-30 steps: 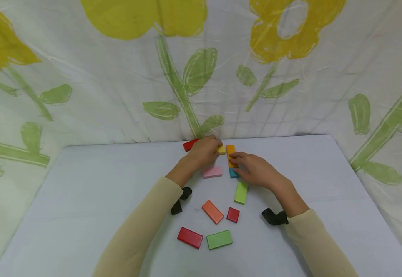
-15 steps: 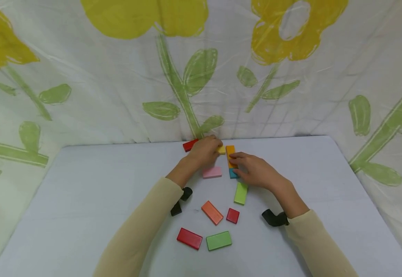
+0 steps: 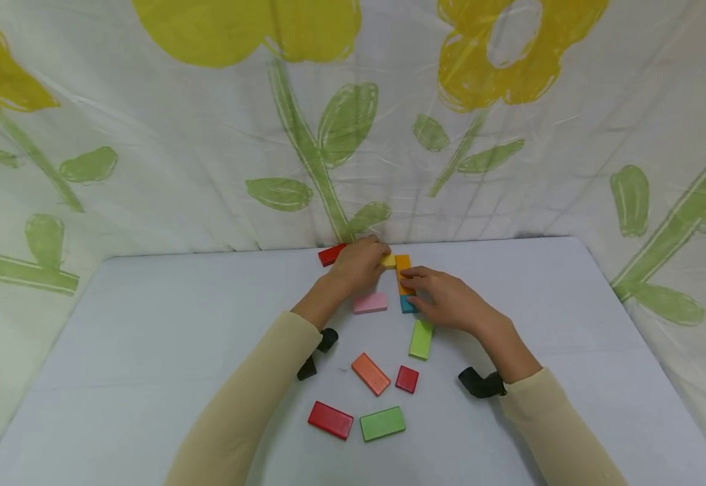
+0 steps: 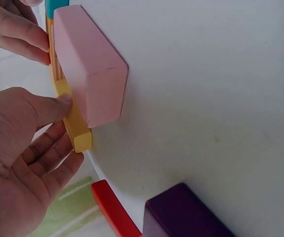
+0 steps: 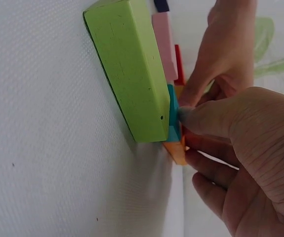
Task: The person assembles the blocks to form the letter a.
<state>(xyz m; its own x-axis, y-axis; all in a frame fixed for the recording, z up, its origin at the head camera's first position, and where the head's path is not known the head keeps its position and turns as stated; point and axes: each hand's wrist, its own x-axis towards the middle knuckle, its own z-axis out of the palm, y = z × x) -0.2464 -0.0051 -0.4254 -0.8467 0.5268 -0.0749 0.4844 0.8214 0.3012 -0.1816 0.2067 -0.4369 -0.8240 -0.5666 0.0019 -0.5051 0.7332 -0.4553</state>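
Observation:
In the head view my left hand (image 3: 359, 264) is at the far edge of the table, gripping a yellow block (image 3: 389, 261). The left wrist view shows the thumb on the near face of the yellow block (image 4: 76, 121) and the fingers behind it. My right hand (image 3: 447, 297) holds an orange block (image 3: 403, 262) and a blue block (image 3: 408, 306), which lie against each other. From the right wrist, the thumb presses the blue block (image 5: 173, 116), with fingers at the far side of the orange block (image 5: 176, 153). A pink block (image 3: 370, 304) lies just in front of the left hand.
Nearer blocks on the white table (image 3: 146, 337) are lime (image 3: 421, 339), orange-red (image 3: 370, 374), small red (image 3: 407, 379), long red (image 3: 331, 420) and green (image 3: 383, 424). Another red block (image 3: 331, 254) lies at the back edge. A dark purple block (image 4: 181, 212) shows beside it.
Both hands keep their places on the blocks, and the blocks keep their arrangement. The whole head view has shifted very slightly.

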